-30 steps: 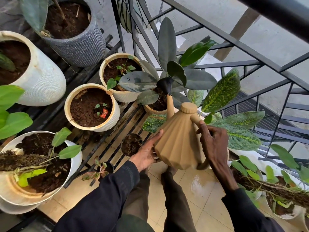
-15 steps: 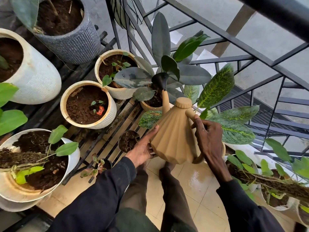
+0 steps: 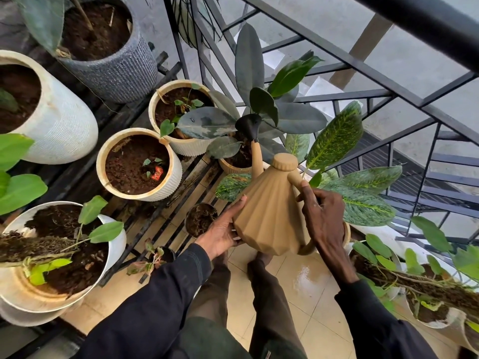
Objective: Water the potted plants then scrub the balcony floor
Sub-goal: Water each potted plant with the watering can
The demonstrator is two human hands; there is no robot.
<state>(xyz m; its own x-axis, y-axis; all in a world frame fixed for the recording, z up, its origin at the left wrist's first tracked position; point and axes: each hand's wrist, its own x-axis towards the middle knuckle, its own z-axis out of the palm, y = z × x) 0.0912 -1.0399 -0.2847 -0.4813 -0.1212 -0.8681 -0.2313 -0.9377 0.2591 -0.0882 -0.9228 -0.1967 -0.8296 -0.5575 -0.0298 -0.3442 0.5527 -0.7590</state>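
Almost nothing has moved in the last half second: the can [image 3: 269, 216] keeps the same tilt and place over the pots, and both hands sit as they did. The can is at the centre of the frame, its ribbed cone leaning toward the upper left. Its long axis runs from the base at lower centre up the spout [image 3: 256, 159] to the black rose [image 3: 249, 126]. The rose points up and left, above a tan pot [image 3: 233, 169] among dark rubber leaves [image 3: 248, 63]. The right hand [image 3: 324, 216] curls its fingers round the handle [image 3: 295, 177] on the can's right side, just below the cap [image 3: 285, 161], so the body hangs left of and below that grip. The left hand [image 3: 223, 234] presses straight fingers flat against the can's lower left flank, gripping nothing. Rubber leaves crowd round the rose, and spotted leaves [image 3: 334, 138] spread to the right behind the handle. Left of the can, cream pots [image 3: 171, 174] and a small dark pot [image 3: 201, 220] stand on a black rack [image 3: 160, 224]. White pots [image 3: 64, 130] and a grey pot [image 3: 121, 73] fill the left side. Railing bars [image 3: 363, 63] cross the upper right. Below the can are wet floor tiles [image 3: 305, 283] and the person's legs [image 3: 267, 294].
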